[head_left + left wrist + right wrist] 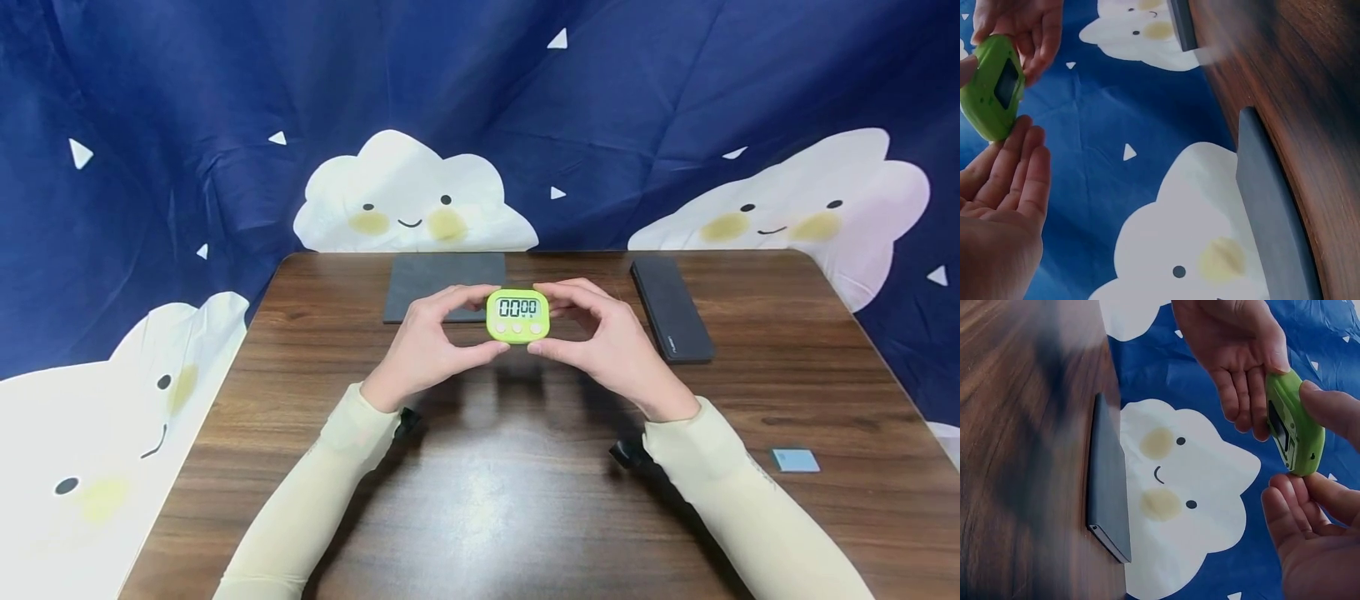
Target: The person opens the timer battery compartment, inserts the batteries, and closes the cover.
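A lime-green digital timer (517,336) is held up above the table, its screen reading 00 00 toward the head camera. My left hand (427,337) pinches its left side between thumb and fingers. On the opposite side my right hand (600,329) grips it the same way, thumb at the lower corner and index finger along the top. Both wrist views show the back of the timer (988,94), with a dark panel on it, and fingertips of the two hands at its edges.
A flat dark grey slab (442,275) lies at the table's back, behind my left hand. To the right rests a long black case (671,312). A small light-blue card-like piece (797,460) is near the right front. A blue cloud-print curtain (600,108) hangs behind the wooden table (480,533).
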A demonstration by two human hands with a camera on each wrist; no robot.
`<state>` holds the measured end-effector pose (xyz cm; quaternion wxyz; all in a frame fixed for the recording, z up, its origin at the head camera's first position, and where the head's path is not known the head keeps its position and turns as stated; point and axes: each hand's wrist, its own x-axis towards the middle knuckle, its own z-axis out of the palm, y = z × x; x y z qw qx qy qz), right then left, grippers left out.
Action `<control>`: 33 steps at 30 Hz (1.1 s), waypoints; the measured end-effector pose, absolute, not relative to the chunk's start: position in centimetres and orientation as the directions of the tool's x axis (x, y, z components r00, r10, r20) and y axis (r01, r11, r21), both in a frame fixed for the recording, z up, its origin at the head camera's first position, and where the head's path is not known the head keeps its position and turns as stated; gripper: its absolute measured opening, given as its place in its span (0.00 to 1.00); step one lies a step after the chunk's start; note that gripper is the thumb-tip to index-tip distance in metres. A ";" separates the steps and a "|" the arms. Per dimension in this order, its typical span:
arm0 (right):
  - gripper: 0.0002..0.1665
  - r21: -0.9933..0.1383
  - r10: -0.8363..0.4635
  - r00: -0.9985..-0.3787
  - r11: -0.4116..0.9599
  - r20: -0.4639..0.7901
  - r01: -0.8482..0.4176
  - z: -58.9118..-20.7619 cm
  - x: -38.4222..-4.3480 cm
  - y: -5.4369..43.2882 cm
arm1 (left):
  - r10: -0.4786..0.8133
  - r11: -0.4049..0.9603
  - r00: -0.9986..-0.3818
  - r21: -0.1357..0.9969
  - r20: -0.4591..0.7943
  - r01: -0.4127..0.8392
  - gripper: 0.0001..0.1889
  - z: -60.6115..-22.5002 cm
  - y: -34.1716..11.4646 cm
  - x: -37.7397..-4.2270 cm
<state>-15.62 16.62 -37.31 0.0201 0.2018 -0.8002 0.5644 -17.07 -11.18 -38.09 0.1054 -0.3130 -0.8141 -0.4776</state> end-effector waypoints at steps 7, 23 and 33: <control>0.40 -0.896 -0.305 -0.914 0.268 0.269 -0.353 -37.4 -15.7 16.6 | 0.410 0.347 -0.782 0.712 0.469 0.610 0.34 -38.1 -11.1 -17.1; 0.37 -0.761 -0.418 -0.908 0.593 -0.011 -0.263 -41.6 -17.8 15.7 | 0.550 0.675 -0.835 0.576 0.025 0.462 0.27 -41.0 -11.1 -18.8; 0.33 -0.691 -0.492 -0.864 0.662 -0.107 -0.291 -44.4 -17.7 13.8 | 0.569 0.782 -0.806 0.412 -0.165 0.468 0.19 -41.9 -11.0 -18.9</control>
